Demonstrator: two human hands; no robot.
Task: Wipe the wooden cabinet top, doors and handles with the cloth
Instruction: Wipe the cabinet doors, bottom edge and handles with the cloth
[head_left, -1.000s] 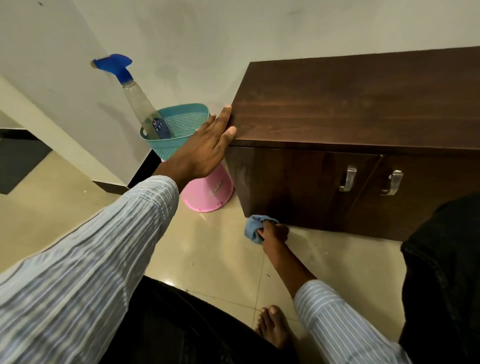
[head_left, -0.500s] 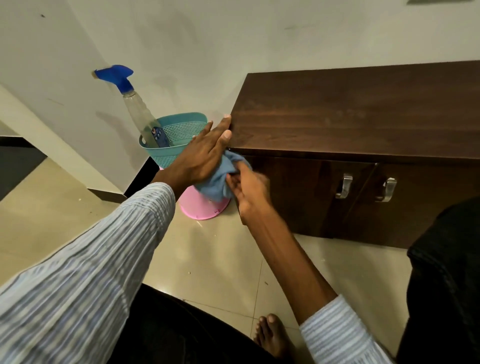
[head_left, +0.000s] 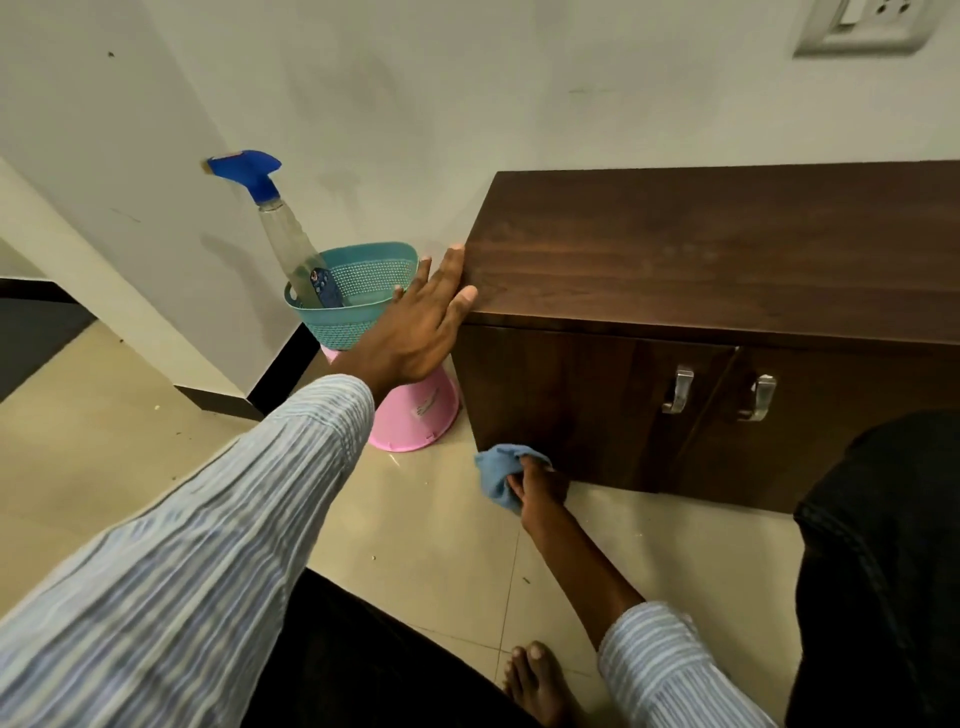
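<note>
A dark wooden cabinet (head_left: 727, 260) stands against the wall, with two doors and two metal handles (head_left: 678, 389) (head_left: 758, 397). My left hand (head_left: 421, 322) rests flat with straight fingers against the cabinet's top left corner. My right hand (head_left: 540, 483) grips a bunched blue cloth (head_left: 501, 470) low at the bottom left corner of the left door, close to the floor.
A teal basket (head_left: 358, 296) holding a spray bottle (head_left: 283, 228) with a blue trigger sits on an upturned pink tub (head_left: 415, 410) left of the cabinet. A wall socket (head_left: 862, 23) is above. My bare foot (head_left: 540, 680) and dark-clothed knees are near the bottom on the tiled floor.
Half a second ago my right hand held the cloth up by the cabinet's top left corner; it has swept down the left door to the bottom. My left hand stayed at the corner.
</note>
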